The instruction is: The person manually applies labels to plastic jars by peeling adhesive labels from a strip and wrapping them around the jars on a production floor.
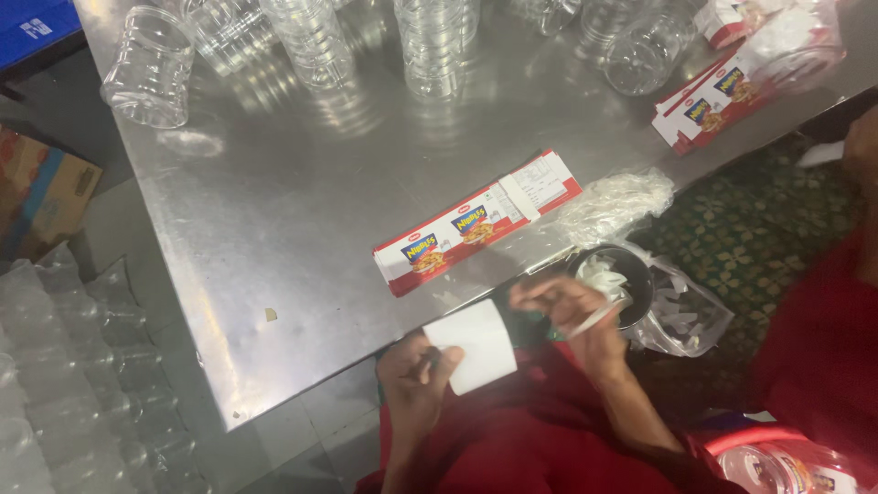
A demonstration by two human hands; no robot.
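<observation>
My left hand (413, 377) holds a white sheet of label paper (474, 352), blank side up, just off the near edge of the steel table (274, 210). My right hand (574, 322) pinches a thin white strip (596, 317) next to that sheet. Right behind my right hand stands a dark round tub (631, 291) with white paper scraps in it, sitting in a clear plastic bag (690, 320). A long red and white printed label (477, 224) lies flat on the table near its edge, apart from both hands.
Several clear plastic jars (315, 41) stand or lie along the far side of the table. A stack of red and white labels (709, 102) lies at the far right. Bagged jars (64, 366) and a cardboard box (41, 187) are on the floor at left. Another person's red sleeve (823, 357) is at right.
</observation>
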